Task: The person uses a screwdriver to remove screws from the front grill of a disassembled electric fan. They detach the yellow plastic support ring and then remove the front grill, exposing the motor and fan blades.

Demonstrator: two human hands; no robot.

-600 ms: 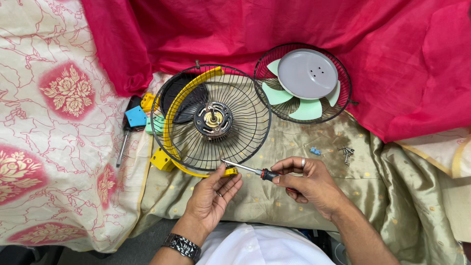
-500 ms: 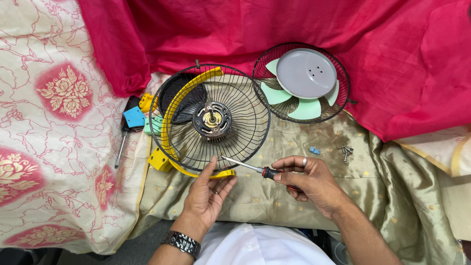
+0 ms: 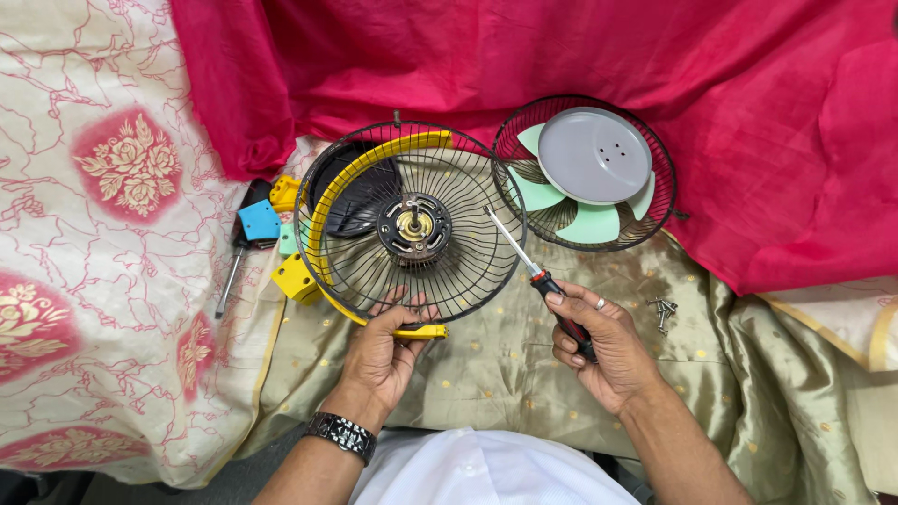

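Since the earlier frame the right hand (image 3: 606, 344), clenched on the screwdriver (image 3: 538, 272), lifts its tip onto the fan cage (image 3: 412, 224) on the worktop, while the left hand (image 3: 382, 348) grasps the cage's near rim; fan blade (image 3: 561, 210) and loose screws (image 3: 662, 309) are not yet mounted.

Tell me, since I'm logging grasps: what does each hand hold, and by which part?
The right hand holds a screwdriver by its handle. The left hand grips the fan guard at its near rim, on the yellow bracket.
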